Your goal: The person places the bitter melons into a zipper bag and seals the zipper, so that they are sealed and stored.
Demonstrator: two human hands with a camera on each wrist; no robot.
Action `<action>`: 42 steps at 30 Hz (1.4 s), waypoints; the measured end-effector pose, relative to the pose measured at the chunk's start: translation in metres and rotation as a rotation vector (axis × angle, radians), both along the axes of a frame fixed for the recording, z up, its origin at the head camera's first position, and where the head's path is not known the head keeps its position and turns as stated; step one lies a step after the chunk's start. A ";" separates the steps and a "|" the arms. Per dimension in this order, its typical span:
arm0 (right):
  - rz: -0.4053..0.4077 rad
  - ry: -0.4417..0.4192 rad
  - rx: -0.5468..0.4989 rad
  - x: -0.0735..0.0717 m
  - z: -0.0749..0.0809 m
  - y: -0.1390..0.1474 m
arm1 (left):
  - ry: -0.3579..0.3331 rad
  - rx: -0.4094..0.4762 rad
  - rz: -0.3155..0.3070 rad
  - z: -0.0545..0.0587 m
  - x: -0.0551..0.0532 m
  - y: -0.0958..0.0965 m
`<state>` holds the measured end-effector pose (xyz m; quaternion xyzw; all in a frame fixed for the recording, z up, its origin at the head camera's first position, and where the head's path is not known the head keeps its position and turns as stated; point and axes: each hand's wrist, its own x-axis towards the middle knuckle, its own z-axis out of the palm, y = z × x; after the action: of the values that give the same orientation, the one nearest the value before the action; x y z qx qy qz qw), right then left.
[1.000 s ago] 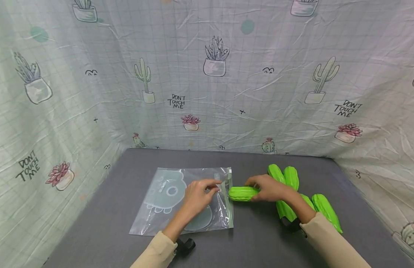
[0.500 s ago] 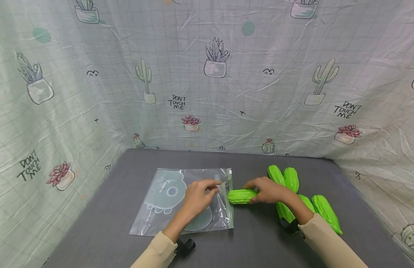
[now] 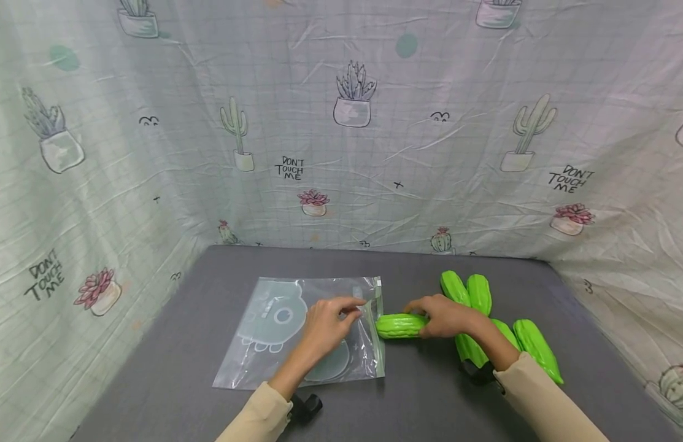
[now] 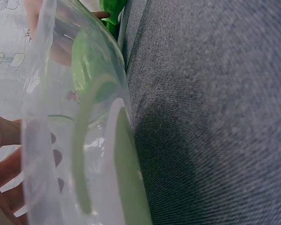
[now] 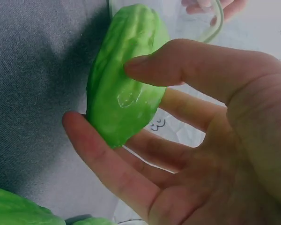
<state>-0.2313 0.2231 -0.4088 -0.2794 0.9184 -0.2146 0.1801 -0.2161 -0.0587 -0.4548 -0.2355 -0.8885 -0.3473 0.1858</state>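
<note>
A clear bag (image 3: 283,334) is pinched by the left hand (image 3: 327,322); at its right, a gourd (image 3: 397,326) is gripped by the right hand (image 3: 445,316).

A booth (image 3: 203,196) — cactus-print cloth (image 3: 463,184) screens a table (image 3: 170,356).

On tbl (image 3: 413,396), L to R: bag (image 3: 288,325), 1 gourd (image 3: 396,326), other gourds (image 3: 479,296).

bag (image 3: 239,368): partly behind left forearm (image 3: 301,363) | lettering (image 3: 267,308): unreadable | right-wrist corner gourd (image 5: 18,210): cut off
</note>
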 end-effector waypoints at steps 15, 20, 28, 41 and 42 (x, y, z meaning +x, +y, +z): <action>0.021 0.036 -0.061 -0.005 -0.004 0.000 | 0.018 0.005 0.005 -0.002 -0.001 -0.001; 0.002 0.022 -0.066 -0.005 -0.005 -0.001 | -0.001 0.004 0.004 -0.001 -0.002 -0.002; -0.005 0.042 -0.077 -0.003 -0.004 -0.003 | -0.003 0.000 0.002 0.000 -0.002 -0.001; -0.021 0.043 -0.091 -0.001 -0.006 -0.009 | 0.016 -0.002 0.008 0.000 -0.001 -0.002; -0.019 0.048 -0.094 -0.001 -0.006 -0.009 | 0.014 -0.001 0.010 0.000 -0.001 -0.002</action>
<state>-0.2326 0.2136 -0.4149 -0.2839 0.9139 -0.2527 0.1427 -0.2170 -0.0605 -0.4549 -0.2337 -0.8885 -0.3441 0.1939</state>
